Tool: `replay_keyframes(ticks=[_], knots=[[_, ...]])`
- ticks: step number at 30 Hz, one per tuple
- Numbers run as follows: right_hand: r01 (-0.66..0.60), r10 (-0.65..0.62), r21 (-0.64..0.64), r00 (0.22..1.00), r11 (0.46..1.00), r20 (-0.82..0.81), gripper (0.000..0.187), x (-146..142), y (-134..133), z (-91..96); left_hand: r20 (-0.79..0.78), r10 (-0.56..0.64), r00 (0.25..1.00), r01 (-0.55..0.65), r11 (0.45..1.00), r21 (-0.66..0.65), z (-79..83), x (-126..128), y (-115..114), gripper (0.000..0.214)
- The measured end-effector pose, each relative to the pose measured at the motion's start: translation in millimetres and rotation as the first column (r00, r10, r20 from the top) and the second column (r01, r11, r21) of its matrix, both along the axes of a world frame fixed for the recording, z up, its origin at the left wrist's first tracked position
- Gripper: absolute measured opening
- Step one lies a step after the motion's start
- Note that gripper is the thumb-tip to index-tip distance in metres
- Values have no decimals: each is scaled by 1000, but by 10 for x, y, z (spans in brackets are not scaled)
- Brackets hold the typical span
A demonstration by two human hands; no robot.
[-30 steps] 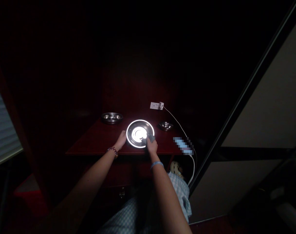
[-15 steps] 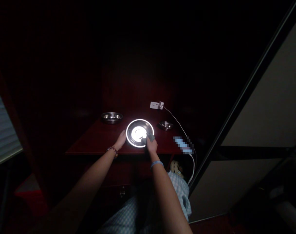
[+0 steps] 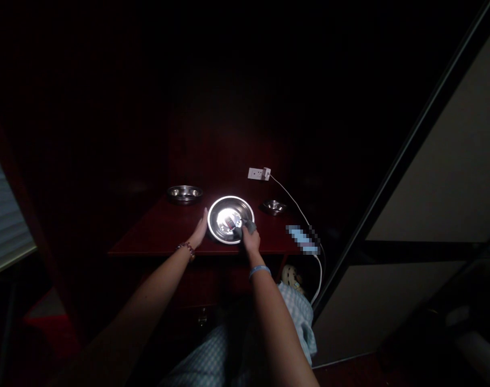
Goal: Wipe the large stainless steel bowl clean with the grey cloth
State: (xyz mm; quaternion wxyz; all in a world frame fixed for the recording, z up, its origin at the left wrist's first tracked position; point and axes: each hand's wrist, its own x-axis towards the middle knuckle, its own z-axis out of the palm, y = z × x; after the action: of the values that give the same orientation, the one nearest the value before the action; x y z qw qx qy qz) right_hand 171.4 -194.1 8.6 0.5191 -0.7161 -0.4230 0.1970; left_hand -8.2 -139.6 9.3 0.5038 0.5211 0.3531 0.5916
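Note:
A shiny round steel basin [image 3: 216, 207] sits on the dark red desk, its inside facing me and brightly lit. My right hand [image 3: 251, 239] is closed around a dark grey cloth [image 3: 237, 232] that reaches over the basin's lower right rim. Beside the left rim, my left hand [image 3: 199, 231] has its fingers stretched upward, lying flat against or very near the basin; actual contact is hard to make out. Reflections and the cloth hide part of the basin's bottom.
Steel dishes [image 3: 184, 194] stand at the back left and a smaller steel bowl [image 3: 274, 207] at the back right. A white cable [image 3: 291, 196] runs from the wall socket [image 3: 256, 173] past a pixelated phone-like object [image 3: 303, 239]. The desk's front edge [image 3: 148, 252] is close to my arms.
My left hand's fingers have straightened upward along the basin's left rim. The basin has shifted very slightly left, and the glare inside it has shrunk. My right hand has barely moved.

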Motion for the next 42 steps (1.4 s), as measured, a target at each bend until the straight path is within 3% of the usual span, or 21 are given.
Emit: replay_keyframes(ticks=[7, 17, 34, 42], knots=[[25, -25, -7, 999, 1000, -26, 36, -6, -29, 38, 1, 15, 1000, -15, 1000, 11, 21, 11, -48, 67], [44, -44, 4, 998, 999, -37, 30, 2, -36, 58, 122, -74, 990, 73, 997, 15, -35, -13, 13, 69], [39, -38, 29, 999, 999, -20, 30, 4, -51, 65, 117, 5, 993, -5, 1000, 0, 1, -75, -32, 41], [26, -26, 20, 1000, 999, 5, 36, -12, -71, 71, 136, -5, 991, 6, 1000, -6, 12, -71, -49, 39]])
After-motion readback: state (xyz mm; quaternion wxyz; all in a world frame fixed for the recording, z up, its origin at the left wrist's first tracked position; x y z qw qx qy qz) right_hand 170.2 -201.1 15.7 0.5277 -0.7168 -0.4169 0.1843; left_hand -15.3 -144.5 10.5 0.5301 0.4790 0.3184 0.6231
